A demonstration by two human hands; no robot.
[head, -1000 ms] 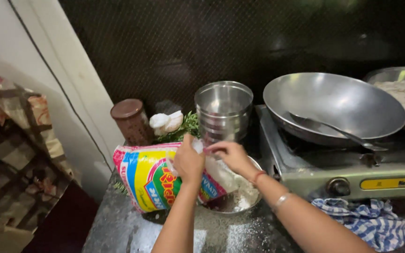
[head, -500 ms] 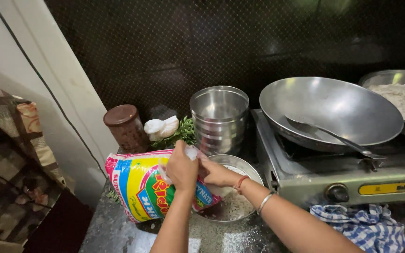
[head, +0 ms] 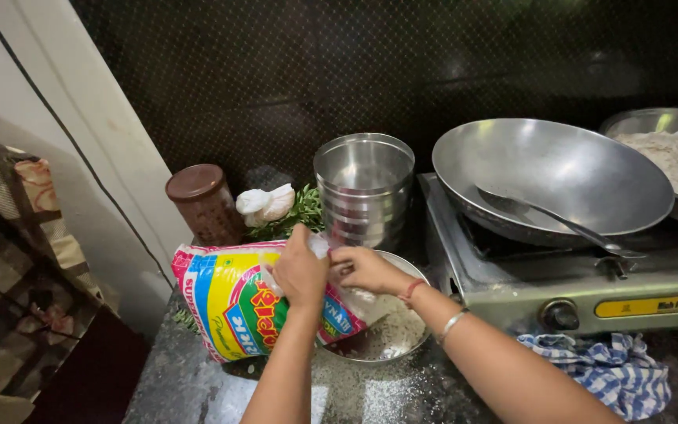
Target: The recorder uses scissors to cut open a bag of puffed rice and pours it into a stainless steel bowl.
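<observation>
Left hand: your left hand point(head: 301, 271) pinched the top of the plastic packet point(head: 249, 302), fingers closed on its clear mouth, likely to keep the opening steady.
Right hand: your right hand point(head: 366, 269) gripped the same clear edge from the other side, fingers closed on it, so the mouth stayed over the bowl.
Packet: bright yellow, red and blue, lay tilted on its side near the counter's left edge, mouth end resting on the steel bowl point(head: 390, 334).
Bowl: sat on the counter point(head: 190, 385) just beside the stove, held pale grain; placed low so the packet could lean on its rim.
Spill: white grains lay scattered on the counter at the front edge, below the bowl.
Behind: brown jar point(head: 204, 202), white cloth bundle point(head: 266, 203) on green leaves, stacked steel tins point(head: 364, 188) along the back edge.
Stove: gas stove point(head: 582, 290) at the right carried a big steel wok point(head: 551, 177) with a ladle point(head: 559, 224) resting inside.
Cloth: blue checked cloth point(head: 598, 369) lay crumpled at the stove's front.
</observation>
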